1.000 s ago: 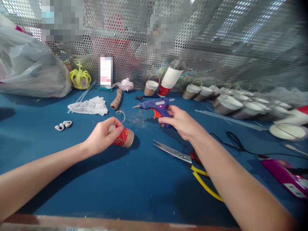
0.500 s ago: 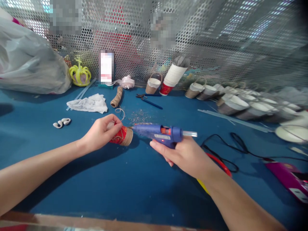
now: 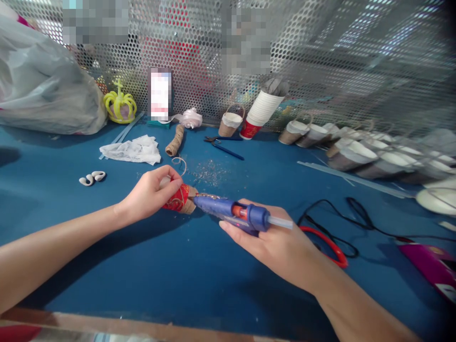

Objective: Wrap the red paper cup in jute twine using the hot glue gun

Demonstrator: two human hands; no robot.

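My left hand [image 3: 156,192] is closed on a red paper cup [image 3: 177,198] lying on its side, its end wrapped in brown twine. In my right hand [image 3: 270,237] is a blue glue gun [image 3: 228,209] with a clear glue stick [image 3: 280,222] standing out of its back. The gun's nozzle points left and meets the twine-wrapped end of the cup; whether it touches cannot be made out. Behind the cup, a loose strand runs toward a roll of twine [image 3: 175,141].
Pliers [image 3: 228,145], a white cloth [image 3: 131,149] and a yellow crown-shaped piece [image 3: 120,107] lie toward the back. Stacked paper cups [image 3: 261,111] lean on the perforated metal screen [image 3: 199,57]. Several small buckets [image 3: 352,154] stand at right, near a black cable [image 3: 356,209] and red ring [image 3: 331,247].
The glue gun has tilted, its back end dropping lower, and its nozzle has come down over the twine-wrapped end. My left hand keeps its grip on the cup.
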